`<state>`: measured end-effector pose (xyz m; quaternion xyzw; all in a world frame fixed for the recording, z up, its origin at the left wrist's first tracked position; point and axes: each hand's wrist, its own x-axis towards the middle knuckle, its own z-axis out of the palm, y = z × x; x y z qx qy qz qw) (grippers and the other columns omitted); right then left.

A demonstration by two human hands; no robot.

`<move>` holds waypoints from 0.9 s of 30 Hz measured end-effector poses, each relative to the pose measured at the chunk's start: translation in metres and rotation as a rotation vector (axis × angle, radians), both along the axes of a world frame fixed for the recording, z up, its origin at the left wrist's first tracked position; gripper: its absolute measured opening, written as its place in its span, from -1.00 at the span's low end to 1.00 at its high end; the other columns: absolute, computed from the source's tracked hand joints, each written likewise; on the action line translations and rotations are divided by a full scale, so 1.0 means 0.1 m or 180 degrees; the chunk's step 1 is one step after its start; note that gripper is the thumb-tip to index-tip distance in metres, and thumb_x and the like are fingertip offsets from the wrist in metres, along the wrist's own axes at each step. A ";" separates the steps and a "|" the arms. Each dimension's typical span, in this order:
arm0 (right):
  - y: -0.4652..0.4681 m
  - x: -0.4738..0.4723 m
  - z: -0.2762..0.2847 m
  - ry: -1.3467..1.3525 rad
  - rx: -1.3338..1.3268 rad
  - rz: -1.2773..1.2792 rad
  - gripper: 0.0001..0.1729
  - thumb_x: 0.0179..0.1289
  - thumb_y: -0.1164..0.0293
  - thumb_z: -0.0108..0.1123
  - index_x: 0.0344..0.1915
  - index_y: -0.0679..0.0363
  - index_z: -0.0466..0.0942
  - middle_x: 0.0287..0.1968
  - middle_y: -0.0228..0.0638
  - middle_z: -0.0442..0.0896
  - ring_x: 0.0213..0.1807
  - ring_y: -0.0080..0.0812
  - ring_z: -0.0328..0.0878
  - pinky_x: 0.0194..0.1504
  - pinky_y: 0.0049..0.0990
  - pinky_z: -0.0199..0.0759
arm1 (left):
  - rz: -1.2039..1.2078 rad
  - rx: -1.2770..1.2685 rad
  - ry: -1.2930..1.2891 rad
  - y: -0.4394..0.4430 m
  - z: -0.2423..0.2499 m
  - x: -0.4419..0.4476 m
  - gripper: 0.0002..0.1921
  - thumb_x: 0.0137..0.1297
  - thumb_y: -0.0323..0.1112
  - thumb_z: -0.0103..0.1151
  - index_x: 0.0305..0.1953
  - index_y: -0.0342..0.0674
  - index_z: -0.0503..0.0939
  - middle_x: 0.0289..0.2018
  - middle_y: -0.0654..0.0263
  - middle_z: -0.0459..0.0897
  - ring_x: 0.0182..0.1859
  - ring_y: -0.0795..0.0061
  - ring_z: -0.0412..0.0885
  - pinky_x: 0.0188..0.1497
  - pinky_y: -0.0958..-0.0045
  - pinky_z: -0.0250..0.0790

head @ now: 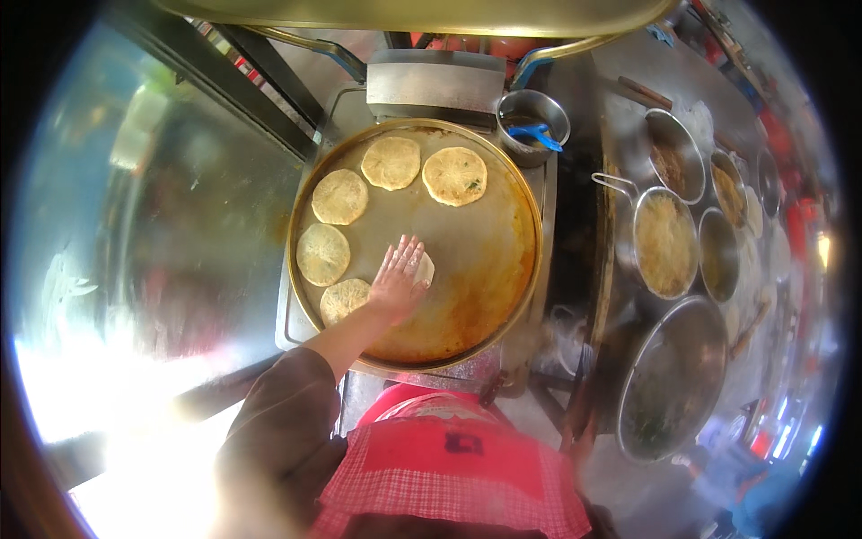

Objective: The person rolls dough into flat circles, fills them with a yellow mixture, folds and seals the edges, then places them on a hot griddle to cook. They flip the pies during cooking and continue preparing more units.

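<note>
My left hand [399, 277], floury at the fingers, lies flat over a pale dough round [424, 269] near the middle of a large round griddle pan [458, 269]. Most of that round is hidden under the palm and fingers. Along the pan's left and far sides sit several flatbreads, among them one [323, 255] at the left, one [390, 163] at the far side and one [454, 176] with a green fleck. Another flatbread [345, 300] is partly covered by my wrist. Oil glistens on the pan's right and near parts. My right hand is out of view.
A metal pot [532, 128] with a blue-handled utensil [535, 135] stands at the pan's far right. On the right-hand table are a handled bowl of shredded filling [665, 246], a large steel bowl [673, 377] and other bowls. A raised brass-coloured lid or pan [431, 17] hangs overhead.
</note>
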<state>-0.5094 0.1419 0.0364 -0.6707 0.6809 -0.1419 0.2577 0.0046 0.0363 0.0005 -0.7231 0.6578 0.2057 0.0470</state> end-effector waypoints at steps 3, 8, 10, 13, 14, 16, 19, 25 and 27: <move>-0.06 0.09 -0.07 0.0024 0.0034 -0.0140 -0.20 0.26 0.44 0.30 0.45 0.36 0.21 0.36 0.16 0.37 0.38 0.16 0.31 0.40 -0.12 0.18 | -0.0421 -0.0055 -0.0217 -0.11 -0.07 0.00 -0.23 0.52 0.00 -0.12 0.56 -0.27 -0.09 0.61 0.19 -0.17 0.64 0.24 -0.34 0.65 0.15 -0.47; -0.09 0.17 -0.14 0.0489 0.0202 -0.0113 -0.11 0.16 0.44 0.37 0.46 0.33 0.19 0.37 0.16 0.34 0.42 0.19 0.23 0.43 -0.06 0.11 | 0.0971 -0.0030 0.0416 -0.13 -0.10 -0.20 -0.28 0.55 -0.07 -0.16 0.56 -0.26 -0.08 0.61 0.19 -0.15 0.64 0.25 -0.32 0.65 0.17 -0.46; -0.09 0.18 -0.15 0.0528 0.0168 -0.0085 -0.10 0.16 0.43 0.38 0.46 0.32 0.19 0.37 0.16 0.33 0.42 0.19 0.22 0.44 -0.06 0.09 | 0.1839 -0.0176 0.1461 -0.10 -0.06 -0.22 -0.29 0.57 -0.04 -0.19 0.57 -0.24 -0.10 0.61 0.20 -0.16 0.64 0.27 -0.30 0.65 0.17 -0.44; -0.11 0.15 -0.16 0.0560 0.0094 -0.0028 -0.12 0.18 0.41 0.37 0.46 0.33 0.20 0.38 0.17 0.32 0.42 0.19 0.22 0.44 -0.06 0.09 | -0.0185 0.0537 -0.0717 -0.09 -0.03 -0.19 -0.29 0.58 -0.04 -0.21 0.57 -0.24 -0.12 0.61 0.20 -0.19 0.64 0.28 -0.31 0.65 0.18 -0.46; -0.11 0.12 -0.16 0.0561 0.0077 0.0029 -0.13 0.18 0.41 0.36 0.45 0.33 0.20 0.38 0.18 0.32 0.42 0.19 0.22 0.45 -0.07 0.09 | -0.0685 0.0427 -0.0517 -0.10 -0.04 -0.16 -0.28 0.57 -0.04 -0.20 0.57 -0.26 -0.11 0.61 0.18 -0.19 0.64 0.28 -0.30 0.65 0.17 -0.46; -0.11 0.08 -0.18 0.0550 0.0088 0.0131 -0.15 0.20 0.41 0.34 0.45 0.34 0.21 0.38 0.17 0.32 0.43 0.19 0.21 0.45 -0.08 0.08 | -0.0505 0.0065 -0.0194 -0.12 -0.07 -0.15 -0.28 0.57 -0.04 -0.21 0.57 -0.26 -0.14 0.61 0.17 -0.20 0.64 0.29 -0.33 0.65 0.19 -0.47; -0.11 0.00 -0.20 0.0487 0.0024 0.0238 -0.18 0.22 0.41 0.30 0.45 0.34 0.22 0.40 0.13 0.32 0.45 0.18 0.20 0.46 -0.09 0.07 | 0.0351 0.0019 0.0223 -0.10 -0.14 -0.18 -0.27 0.56 -0.04 -0.21 0.56 -0.28 -0.14 0.61 0.16 -0.20 0.65 0.27 -0.34 0.65 0.18 -0.46; -0.15 0.01 -0.01 0.0097 -0.0188 0.0194 -0.21 0.21 0.46 0.26 0.44 0.33 0.24 0.42 0.06 0.32 0.47 0.11 0.20 0.46 -0.05 0.05 | -0.0449 0.0396 -0.0223 0.00 -0.15 -0.22 -0.25 0.55 -0.03 -0.16 0.56 -0.29 -0.12 0.61 0.16 -0.20 0.64 0.23 -0.34 0.65 0.16 -0.44; -0.20 0.09 0.11 0.0081 -0.0832 0.0650 -0.22 0.20 0.48 0.25 0.43 0.32 0.25 0.42 0.06 0.32 0.46 0.11 0.22 0.46 -0.03 0.06 | -0.0701 0.0140 0.0038 -0.01 -0.11 -0.23 -0.24 0.54 -0.05 -0.11 0.56 -0.30 -0.13 0.61 0.17 -0.22 0.64 0.21 -0.34 0.65 0.18 -0.45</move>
